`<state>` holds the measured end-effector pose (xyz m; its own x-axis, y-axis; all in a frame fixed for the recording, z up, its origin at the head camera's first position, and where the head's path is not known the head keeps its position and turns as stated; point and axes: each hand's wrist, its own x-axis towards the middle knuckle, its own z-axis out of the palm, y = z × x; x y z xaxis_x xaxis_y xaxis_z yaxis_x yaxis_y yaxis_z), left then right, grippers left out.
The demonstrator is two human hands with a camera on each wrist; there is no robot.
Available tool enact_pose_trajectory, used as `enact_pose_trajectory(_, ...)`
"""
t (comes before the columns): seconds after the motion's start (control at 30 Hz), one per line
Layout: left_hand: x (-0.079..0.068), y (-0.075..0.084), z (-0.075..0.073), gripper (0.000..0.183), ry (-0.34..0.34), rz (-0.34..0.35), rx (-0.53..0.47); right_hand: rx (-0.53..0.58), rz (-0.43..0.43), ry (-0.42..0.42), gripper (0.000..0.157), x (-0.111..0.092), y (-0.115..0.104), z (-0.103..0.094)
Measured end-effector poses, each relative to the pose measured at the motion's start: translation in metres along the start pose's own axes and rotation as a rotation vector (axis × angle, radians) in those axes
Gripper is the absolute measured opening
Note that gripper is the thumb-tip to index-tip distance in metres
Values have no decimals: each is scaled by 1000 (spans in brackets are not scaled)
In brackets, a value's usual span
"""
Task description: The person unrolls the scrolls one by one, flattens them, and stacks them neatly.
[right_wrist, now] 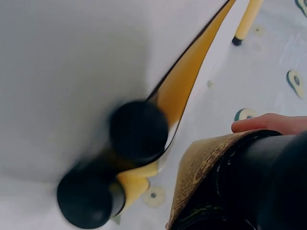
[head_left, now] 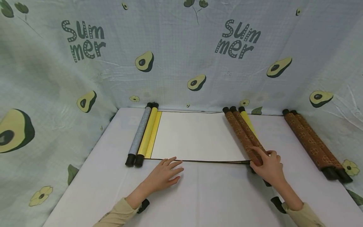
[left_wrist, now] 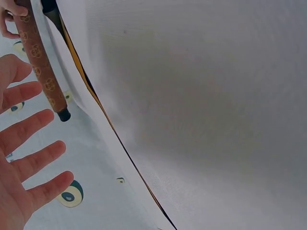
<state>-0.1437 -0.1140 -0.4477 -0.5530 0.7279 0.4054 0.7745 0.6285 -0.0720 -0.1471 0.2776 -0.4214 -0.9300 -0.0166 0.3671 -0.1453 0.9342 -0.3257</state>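
A white sheet (head_left: 195, 135) with a dark near edge lies unrolled on the table between rolls. At its left are a yellow strip, a yellow roll (head_left: 147, 132) and a grey-blue roll (head_left: 139, 129), both with black end knobs. Along the sheet's right side lies a brown flower-patterned scroll (head_left: 241, 135) of two rolls side by side, and a yellow roll (head_left: 248, 119) shows beyond it. My right hand (head_left: 267, 165) grips the brown scroll near its close end. My left hand (head_left: 166, 172) has its fingers spread just over the sheet's near edge and holds nothing.
Another pair of brown patterned rolls (head_left: 310, 142) lies at the table's right edge. A hanging cloth (head_left: 175, 41) with avocado prints and lettering stands behind and on both sides of the white table (head_left: 198, 195). Dark bands sit at both wrists.
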Motion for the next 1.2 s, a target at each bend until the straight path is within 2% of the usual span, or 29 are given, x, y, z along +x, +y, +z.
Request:
enact_pose_trajectory(0.2, 0, 3, -2, 27, -4, -5, -4, 21, -40, -11, 47, -1, -15, 6)
enact_pose_trajectory(0.47, 0, 3, -2, 25, 2, -8, -4, 37, -132, 17, 47, -1, -32, 22)
enact_pose_trajectory(1.2, 0, 3, -4, 27, -19, -22, 3, 39, -177, -123, 46, 5, -87, 59)
